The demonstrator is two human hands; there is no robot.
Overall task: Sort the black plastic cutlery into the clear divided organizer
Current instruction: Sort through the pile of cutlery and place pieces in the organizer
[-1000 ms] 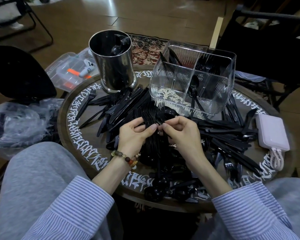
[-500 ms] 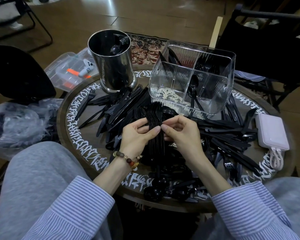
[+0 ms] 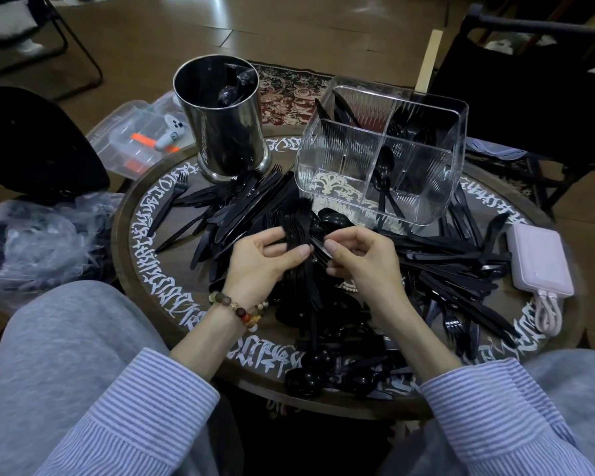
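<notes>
- clear divided organizer (image 3: 423, 187) stands on far right part of round tabletop (image 3: 152, 266), four compartments
- near-right compartment holds a couple of black spoons (image 3: 383, 176) leaning upright; far-left one has a few black pieces leaning on the wall, kind can't tell; far-right one has dark cutlery, blurred through ribbed wall; near-left one shows only tabletop pattern through the plastic
- steel canister (image 3: 225, 132) far left on tabletop, something dark and shiny inside, can't tell what
- loose cutlery pile (image 3: 443, 269) of black forks, knives, spoons spread over the middle and right of tabletop, spoons bunched at near edge
- left hand (image 3: 258, 266) grip: thumb and fingers curled round a bundle of forks (image 3: 298, 225), tines pointing far, handles running down past the palm
- right hand (image 3: 361, 262) grip: fingers curled, fingertips pinching at a fork just right of the bundle; exact piece hard to make out
- beaded bracelet (image 3: 241, 309) on left wrist
- pink power bank (image 3: 538, 259) with coiled cable at right tabletop edge
- clear lidded box (image 3: 131, 142) off the tabletop, far left, holding orange and white items
- crumpled plastic bags (image 3: 38, 242) at left
</notes>
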